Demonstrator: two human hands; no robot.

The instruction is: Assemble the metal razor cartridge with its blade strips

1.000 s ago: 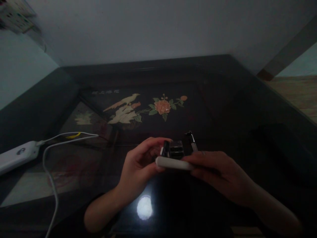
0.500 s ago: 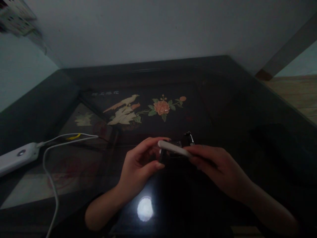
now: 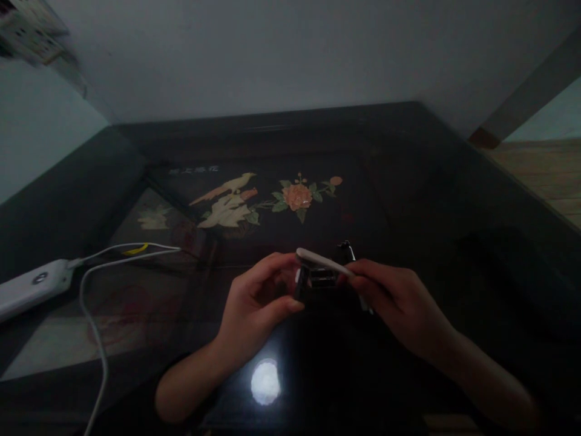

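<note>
In the middle of the head view, my left hand (image 3: pixel 256 297) pinches a small dark flat piece (image 3: pixel 301 284) with a pale spot on its side; its kind is too dim to tell. My right hand (image 3: pixel 393 297) is closed on a slim off-white strip with a rounded end (image 3: pixel 322 261). The strip slants above the dark piece, its tip near my left fingers. Between the hands sits a small dark box-like object (image 3: pixel 323 278) with shiny edges, partly covered by the strip. A thin shiny metal piece (image 3: pixel 348 251) shows just beyond my right fingers.
The dark glossy table (image 3: pixel 422 181) bears an inlaid bird-and-flower picture (image 3: pixel 297 197). At left lies a white device (image 3: pixel 34 287) with a white cable (image 3: pixel 93 327). A wall (image 3: pixel 272 60) rises behind. A dark object (image 3: pixel 512 272) lies at right.
The strip's tip has risen and shifted slightly right, exposing more of the dark piece and of the box-like object. My hands have barely moved.
</note>
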